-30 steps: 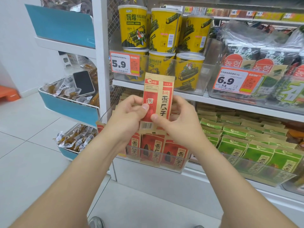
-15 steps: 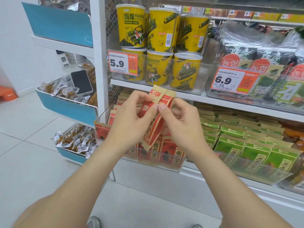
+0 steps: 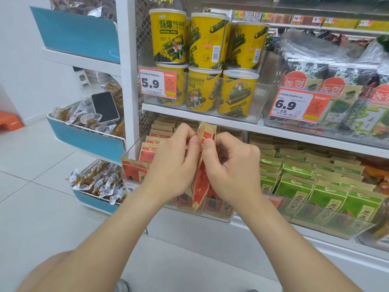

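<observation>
A pale tiled floor (image 3: 35, 197) runs along the left, up to a white wall. A tall white shelf unit (image 3: 128, 81) fills the middle and right. On its left side hang blue baskets (image 3: 84, 142) of small wrapped snacks. The upper shelf (image 3: 273, 128) carries bagged seaweed packs (image 3: 347, 85) on the right and yellow tubs (image 3: 207, 39) stacked two high on the left, both in clear bins. Below it, rows of green packets (image 3: 328, 192) stand to the right and red packets (image 3: 147, 152) to the left, each row behind a clear bin front (image 3: 216, 209). A dark phone (image 3: 104, 107) lies on the snacks in the middle basket. Price tags reading 5.9 (image 3: 156, 83) and 6.9 (image 3: 299, 105) are fixed to the upper bins.

In front of the red row, the left hand (image 3: 172, 165) and right hand (image 3: 233, 167) hold one red packet (image 3: 199, 186) upright and edge-on between them. The fingers (image 3: 194, 140) of both hands are curled and pinch the packet near its top, thumbs close together.
</observation>
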### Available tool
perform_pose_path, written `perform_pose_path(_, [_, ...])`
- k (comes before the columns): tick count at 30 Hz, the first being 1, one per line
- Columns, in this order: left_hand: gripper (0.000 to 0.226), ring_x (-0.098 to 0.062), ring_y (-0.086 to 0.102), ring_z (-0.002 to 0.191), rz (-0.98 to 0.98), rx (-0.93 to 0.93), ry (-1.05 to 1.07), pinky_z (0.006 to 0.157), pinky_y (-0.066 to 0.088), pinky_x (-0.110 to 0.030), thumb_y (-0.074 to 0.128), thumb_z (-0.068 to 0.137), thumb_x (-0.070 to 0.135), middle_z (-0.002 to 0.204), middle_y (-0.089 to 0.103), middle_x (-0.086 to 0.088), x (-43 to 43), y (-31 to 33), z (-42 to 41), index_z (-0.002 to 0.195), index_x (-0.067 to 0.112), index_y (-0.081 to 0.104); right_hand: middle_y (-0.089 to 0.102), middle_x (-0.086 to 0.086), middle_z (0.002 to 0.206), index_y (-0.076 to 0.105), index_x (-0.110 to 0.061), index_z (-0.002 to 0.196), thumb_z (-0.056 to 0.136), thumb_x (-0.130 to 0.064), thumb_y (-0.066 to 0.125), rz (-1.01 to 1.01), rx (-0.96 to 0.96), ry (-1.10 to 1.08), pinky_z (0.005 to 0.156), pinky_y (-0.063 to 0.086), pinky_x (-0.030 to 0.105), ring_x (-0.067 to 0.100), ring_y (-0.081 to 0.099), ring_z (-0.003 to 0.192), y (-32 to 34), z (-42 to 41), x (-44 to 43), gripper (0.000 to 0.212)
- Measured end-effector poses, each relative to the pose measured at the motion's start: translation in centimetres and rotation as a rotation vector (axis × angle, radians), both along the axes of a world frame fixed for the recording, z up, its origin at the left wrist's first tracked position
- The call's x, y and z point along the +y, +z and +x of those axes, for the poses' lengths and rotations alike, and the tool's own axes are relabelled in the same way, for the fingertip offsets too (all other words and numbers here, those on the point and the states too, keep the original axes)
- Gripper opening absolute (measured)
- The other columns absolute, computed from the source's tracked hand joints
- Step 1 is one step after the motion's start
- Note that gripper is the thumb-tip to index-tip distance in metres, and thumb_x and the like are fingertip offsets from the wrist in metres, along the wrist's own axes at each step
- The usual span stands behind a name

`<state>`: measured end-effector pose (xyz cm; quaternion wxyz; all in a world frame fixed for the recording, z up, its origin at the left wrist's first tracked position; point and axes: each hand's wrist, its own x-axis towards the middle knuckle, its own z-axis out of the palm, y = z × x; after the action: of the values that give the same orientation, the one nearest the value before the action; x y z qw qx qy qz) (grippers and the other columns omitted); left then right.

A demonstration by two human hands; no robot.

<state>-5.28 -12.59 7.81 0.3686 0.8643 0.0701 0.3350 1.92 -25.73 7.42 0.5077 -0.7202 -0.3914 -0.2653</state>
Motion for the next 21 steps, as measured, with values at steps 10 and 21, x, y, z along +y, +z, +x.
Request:
perform_pose_path(10, [0.017,-0.021,0.065,0.076,-0.013,0.013,-0.063,0.072,0.051,-0.052,0.043,0.115,0.03,0.078,0.067,0.001,0.1,-0.1,-0.1,0.105,0.022,0.054,0.052,-0.006,0.057,0.063,-0.012,0.074,0.103,-0.022,0.062,-0.025,-0.045,-0.02,0.053,0.043,0.041,0.018,0.049,0.053,-0.3,0.5,0.0,0.03])
perform_pose_path(21, [0.023,-0.017,0.068,0.1,-0.172,0.037,-0.292,0.091,0.054,-0.056,0.032,0.113,0.045,0.103,0.068,0.008,0.0,0.9,-1.3,0.117,0.03,0.049,0.082,0.003,0.096,0.08,-0.012,0.105,0.09,-0.034,0.082,0.218,0.73,0.357,0.081,0.065,0.037,0.015,0.077,0.087,1.4,0.2,-0.5,0.027])
